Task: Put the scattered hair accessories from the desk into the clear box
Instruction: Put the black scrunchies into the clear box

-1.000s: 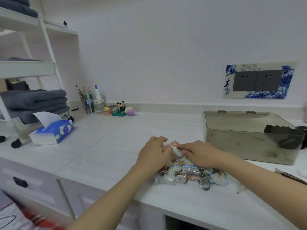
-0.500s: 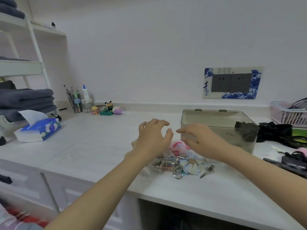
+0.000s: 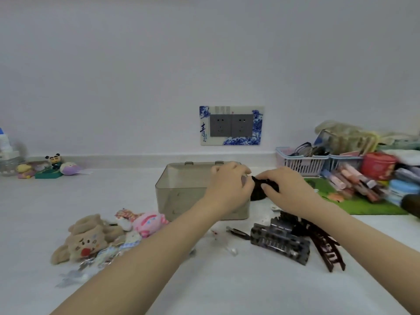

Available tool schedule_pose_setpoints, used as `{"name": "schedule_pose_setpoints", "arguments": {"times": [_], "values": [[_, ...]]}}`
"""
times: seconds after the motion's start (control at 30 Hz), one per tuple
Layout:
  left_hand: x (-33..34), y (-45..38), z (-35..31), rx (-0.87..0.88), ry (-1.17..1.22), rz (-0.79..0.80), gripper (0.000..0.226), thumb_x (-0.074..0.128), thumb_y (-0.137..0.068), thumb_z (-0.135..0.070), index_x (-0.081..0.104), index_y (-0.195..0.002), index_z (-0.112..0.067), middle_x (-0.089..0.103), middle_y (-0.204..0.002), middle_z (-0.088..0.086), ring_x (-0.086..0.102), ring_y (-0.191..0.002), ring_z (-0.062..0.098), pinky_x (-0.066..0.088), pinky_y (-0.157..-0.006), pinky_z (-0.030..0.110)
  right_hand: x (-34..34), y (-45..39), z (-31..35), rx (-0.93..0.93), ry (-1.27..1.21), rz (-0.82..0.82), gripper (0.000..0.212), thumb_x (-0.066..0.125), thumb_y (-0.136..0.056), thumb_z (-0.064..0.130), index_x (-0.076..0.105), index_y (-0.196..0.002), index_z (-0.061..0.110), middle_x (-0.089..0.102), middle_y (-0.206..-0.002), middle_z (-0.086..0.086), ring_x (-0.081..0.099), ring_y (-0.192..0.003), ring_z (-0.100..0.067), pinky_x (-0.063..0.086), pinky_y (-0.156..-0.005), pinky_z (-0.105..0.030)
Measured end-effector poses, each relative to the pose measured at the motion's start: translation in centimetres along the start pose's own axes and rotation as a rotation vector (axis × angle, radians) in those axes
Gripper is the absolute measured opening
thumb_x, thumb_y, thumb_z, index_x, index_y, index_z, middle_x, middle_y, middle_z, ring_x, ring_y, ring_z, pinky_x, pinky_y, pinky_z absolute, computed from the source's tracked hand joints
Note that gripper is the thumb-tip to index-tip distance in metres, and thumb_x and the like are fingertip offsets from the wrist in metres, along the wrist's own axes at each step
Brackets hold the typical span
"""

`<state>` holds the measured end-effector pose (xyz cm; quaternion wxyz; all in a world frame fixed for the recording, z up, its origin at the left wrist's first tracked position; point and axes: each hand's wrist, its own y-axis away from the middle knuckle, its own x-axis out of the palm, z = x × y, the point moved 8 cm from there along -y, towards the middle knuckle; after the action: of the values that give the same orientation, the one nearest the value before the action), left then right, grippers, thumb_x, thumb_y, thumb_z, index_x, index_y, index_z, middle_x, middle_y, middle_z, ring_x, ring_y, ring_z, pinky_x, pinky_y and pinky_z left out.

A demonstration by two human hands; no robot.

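Note:
The clear box (image 3: 181, 192) stands open in the middle of the white desk. My left hand (image 3: 228, 186) and my right hand (image 3: 287, 189) meet at its right wall, both gripping a black hair accessory (image 3: 261, 189). In front of the box lie a large patterned claw clip (image 3: 280, 243), a dark red claw clip (image 3: 327, 251) and a thin hair pin (image 3: 237, 231). To the left sits a pile with a beige plush piece (image 3: 84, 239), a pink plush piece (image 3: 148, 223) and several small clips (image 3: 109, 253).
Two pastel baskets (image 3: 302, 163) and a heap of cosmetics (image 3: 363, 178) on a green mat (image 3: 368, 204) crowd the right side. Small figurines (image 3: 54, 165) stand at the back left by the wall. A wall socket (image 3: 231, 125) sits above the box.
Both hands left the pile of small clips and moved right to the box's right side, where they took hold of a black accessory. The view swung to the right.

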<state>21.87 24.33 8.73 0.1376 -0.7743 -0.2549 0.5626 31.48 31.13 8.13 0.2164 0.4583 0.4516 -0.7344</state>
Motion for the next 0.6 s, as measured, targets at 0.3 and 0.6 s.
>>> {"name": "schedule_pose_setpoints", "arguments": {"times": [0.3, 0.6], "values": [[9.9, -9.5, -3.9, -0.051, -0.166, 0.416, 0.040, 0.037, -0.093, -0.017, 0.047, -0.131, -0.006, 0.045, -0.134, 0.017, 0.043, -0.123, 0.034, 0.041, -0.099, 0.042, 3.2, -2.6, -12.5, 0.364, 0.059, 0.317, 0.044, 0.032, -0.097, 0.030, 0.039, -0.140, 0.026, 0.040, -0.148, -0.004, 0.038, -0.134, -0.028, 0.030, -0.112, -0.042], [14.6, -10.6, -2.8, -0.169, -0.264, 0.753, 0.048, 0.024, -0.094, -0.010, 0.037, -0.139, -0.002, 0.035, -0.149, 0.018, 0.035, -0.134, 0.033, 0.029, -0.111, 0.040, 3.5, -1.3, -14.8, 0.442, -0.136, 0.399, 0.042, 0.027, -0.100, 0.024, 0.047, -0.136, 0.017, 0.043, -0.147, -0.003, 0.039, -0.134, -0.020, 0.028, -0.108, -0.028]]}}
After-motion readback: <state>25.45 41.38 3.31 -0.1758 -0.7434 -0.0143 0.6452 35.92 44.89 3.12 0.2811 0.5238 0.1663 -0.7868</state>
